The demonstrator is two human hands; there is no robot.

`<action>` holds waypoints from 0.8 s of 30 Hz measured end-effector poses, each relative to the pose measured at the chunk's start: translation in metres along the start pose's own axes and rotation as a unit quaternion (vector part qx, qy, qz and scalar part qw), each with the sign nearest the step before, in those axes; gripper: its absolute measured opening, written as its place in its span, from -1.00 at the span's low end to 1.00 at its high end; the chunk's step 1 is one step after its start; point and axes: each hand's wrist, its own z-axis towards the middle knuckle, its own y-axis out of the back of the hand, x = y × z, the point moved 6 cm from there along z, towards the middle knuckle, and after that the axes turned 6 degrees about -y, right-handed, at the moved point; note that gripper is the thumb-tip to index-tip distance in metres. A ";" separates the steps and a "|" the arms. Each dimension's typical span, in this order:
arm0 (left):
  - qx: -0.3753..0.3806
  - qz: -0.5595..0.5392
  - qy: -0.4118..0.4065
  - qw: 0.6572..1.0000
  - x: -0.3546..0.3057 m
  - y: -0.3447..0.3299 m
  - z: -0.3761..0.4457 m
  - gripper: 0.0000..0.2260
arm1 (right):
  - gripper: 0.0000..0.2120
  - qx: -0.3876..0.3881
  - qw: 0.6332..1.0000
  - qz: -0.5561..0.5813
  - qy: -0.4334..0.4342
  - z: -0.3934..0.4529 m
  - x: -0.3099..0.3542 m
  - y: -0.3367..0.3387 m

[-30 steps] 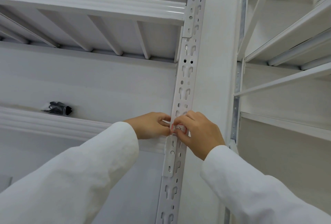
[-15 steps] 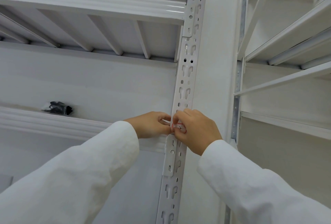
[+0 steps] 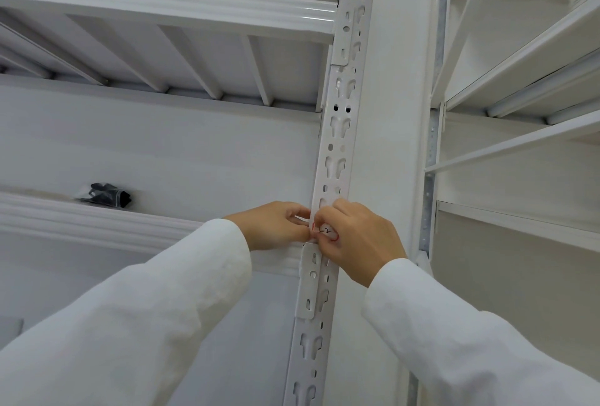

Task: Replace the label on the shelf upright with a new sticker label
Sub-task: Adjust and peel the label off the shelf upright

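Note:
A white slotted shelf upright (image 3: pixel 337 133) runs up the middle of the view. On it, at hand height, sits a small white sticker label (image 3: pixel 325 231) with a red border and a dark handwritten mark, mostly hidden by fingers. My right hand (image 3: pixel 360 240) covers the label's right side, its curled fingertips pinching or pressing it against the upright. My left hand (image 3: pixel 276 225) is at the upright's left edge, its thumb and fingers pinching a thin white strip (image 3: pixel 302 219) beside the label. Both hands touch at the upright.
A white shelf beam (image 3: pixel 97 217) runs left from the upright, with a black bundle (image 3: pixel 105 193) lying on the shelf behind it. Another shelf deck (image 3: pixel 162 9) hangs overhead. A second white rack (image 3: pixel 519 81) stands to the right.
Both hands stay at the label. My right hand has shifted slightly up and left over the sticker, so less of the label shows.

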 end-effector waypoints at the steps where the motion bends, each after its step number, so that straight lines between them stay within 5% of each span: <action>1: -0.001 0.002 0.001 1.000 0.000 0.000 0.000 -0.62 | -0.88 0.009 1.000 0.005 -0.001 -0.001 0.000 -0.001; 18: -0.011 0.022 0.011 1.000 0.003 0.002 0.002 -0.68 | -0.85 0.006 0.994 0.096 -0.058 -0.009 -0.020 0.000; 24: -0.008 0.032 0.015 0.999 0.003 0.002 0.003 -0.65 | -0.74 0.048 0.997 0.041 0.033 -0.011 -0.032 0.000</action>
